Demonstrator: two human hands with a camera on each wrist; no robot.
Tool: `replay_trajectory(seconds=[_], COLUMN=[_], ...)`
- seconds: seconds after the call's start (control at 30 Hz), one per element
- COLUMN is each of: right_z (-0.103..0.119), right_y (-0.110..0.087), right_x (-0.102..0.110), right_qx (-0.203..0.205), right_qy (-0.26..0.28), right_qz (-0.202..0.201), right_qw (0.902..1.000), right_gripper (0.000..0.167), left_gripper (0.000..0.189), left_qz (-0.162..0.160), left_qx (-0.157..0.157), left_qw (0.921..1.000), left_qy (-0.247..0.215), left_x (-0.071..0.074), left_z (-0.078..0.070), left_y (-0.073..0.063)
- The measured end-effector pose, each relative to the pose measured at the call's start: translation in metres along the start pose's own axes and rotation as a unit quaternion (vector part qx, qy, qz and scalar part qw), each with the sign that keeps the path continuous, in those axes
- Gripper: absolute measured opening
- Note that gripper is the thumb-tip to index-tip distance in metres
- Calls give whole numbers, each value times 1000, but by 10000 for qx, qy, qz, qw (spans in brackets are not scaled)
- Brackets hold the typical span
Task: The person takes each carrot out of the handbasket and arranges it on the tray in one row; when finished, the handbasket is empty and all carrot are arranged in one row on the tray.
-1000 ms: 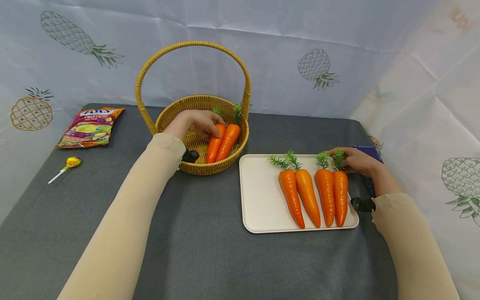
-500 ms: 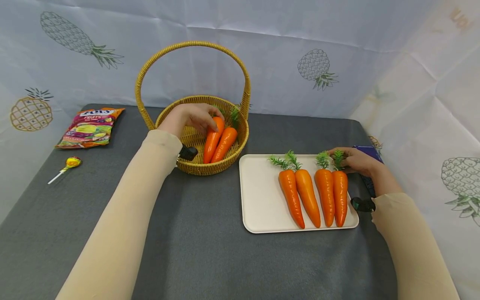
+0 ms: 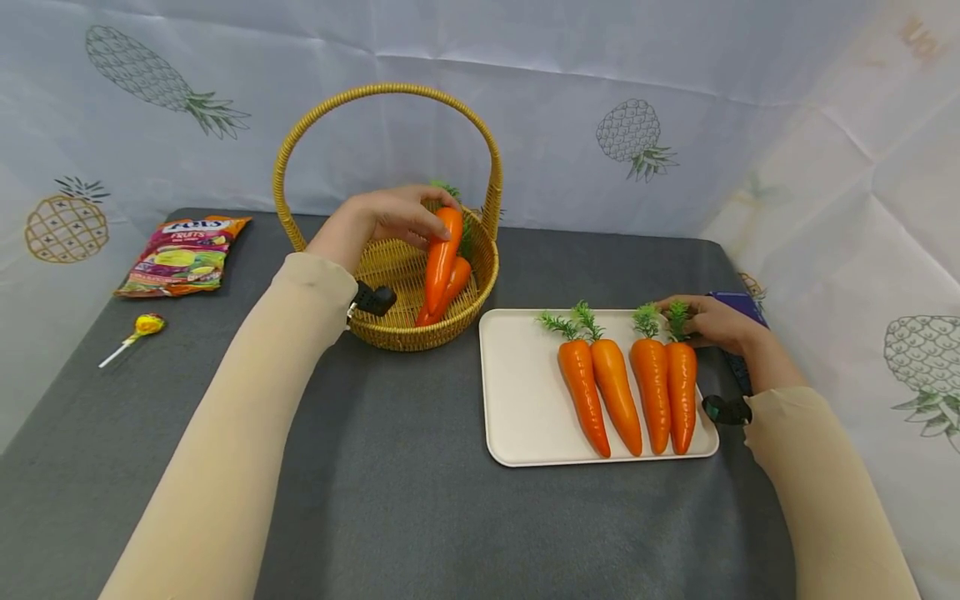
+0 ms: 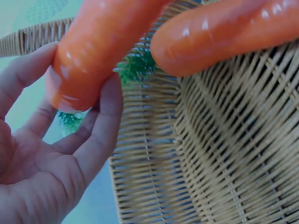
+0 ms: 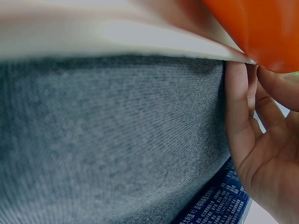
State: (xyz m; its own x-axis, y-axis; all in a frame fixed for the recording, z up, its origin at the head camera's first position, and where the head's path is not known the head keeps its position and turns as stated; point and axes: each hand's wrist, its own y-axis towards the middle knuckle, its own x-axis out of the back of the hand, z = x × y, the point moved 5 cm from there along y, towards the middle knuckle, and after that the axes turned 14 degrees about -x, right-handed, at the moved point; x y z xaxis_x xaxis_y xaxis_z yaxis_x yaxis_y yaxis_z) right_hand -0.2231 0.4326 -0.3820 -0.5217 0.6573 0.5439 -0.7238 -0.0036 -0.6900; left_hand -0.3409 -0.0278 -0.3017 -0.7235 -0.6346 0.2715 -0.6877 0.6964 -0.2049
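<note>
left grip (image 3: 397, 214): thumb and fingers pinch the held carrot (image 3: 444, 258) by its thick end, spread only to its width; greenery shows past the hand. that carrot is slanted over the right half of the wicker basket (image 3: 408, 337), tip lower, overlapping the second carrot (image 3: 460, 275) inside; can't tell if they touch.

right grip (image 3: 708, 321): nearly closed on the far right corner of the cream tray (image 3: 521, 392), thumb above the rim, finger below. thumb is right by the rightmost carrot; contact unclear.

four carrots (image 3: 626, 398) on the tray in two pairs, greens at the far side. dark blue packet (image 5: 219, 198) just beyond the right grip. candy bag (image 3: 180, 257) and lollipop (image 3: 147, 324) at the bench's (image 3: 420, 467) left.
</note>
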Motion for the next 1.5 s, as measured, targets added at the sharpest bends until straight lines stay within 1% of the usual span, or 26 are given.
replay_trajectory(seconds=[0.07,0.17,0.33,0.47,0.73,0.93,1.1,1.33,1.5], right_z=[0,-1,-1,-1,-1,1,1,1,1], right_y=[0,1,1,1,1,-1,-2,-2,-1], right_x=[0,0,1,1,1,0,0,0,0], right_qx=[-6,-10,7,0,1,35,40,13,2], right_qy=[12,17,56,64,24,64,63,21,21], right_qz=[1,0,36,66,22,10,3,-1,-9], right_qw=[10000,10000,10000,10000,10000,10000,10000,10000,10000], right_gripper=[61,61,60,60,60,59,59,59,59], left_gripper=[58,57,53,51,49,51,50,51,50], left_qz=[17,40,31,95,140,168,105,105,14], left_qx=[-110,-214,-369,-521,-622,-764,-829,-896,-904], left_qw=[9999,9993,9970,9950,9934,9914,9902,9881,9874], left_qy=[-74,-301,-678,-847,-956,-1045,-1121,-1242,-1300], left_x=[-1,-5,-13,-20,-34,-45,-54,-66,-77], left_z=[-4,-8,-16,-22,-29,-32,-35,-38,-39], left_y=[1,1,0,-1,0,1,1,0,0])
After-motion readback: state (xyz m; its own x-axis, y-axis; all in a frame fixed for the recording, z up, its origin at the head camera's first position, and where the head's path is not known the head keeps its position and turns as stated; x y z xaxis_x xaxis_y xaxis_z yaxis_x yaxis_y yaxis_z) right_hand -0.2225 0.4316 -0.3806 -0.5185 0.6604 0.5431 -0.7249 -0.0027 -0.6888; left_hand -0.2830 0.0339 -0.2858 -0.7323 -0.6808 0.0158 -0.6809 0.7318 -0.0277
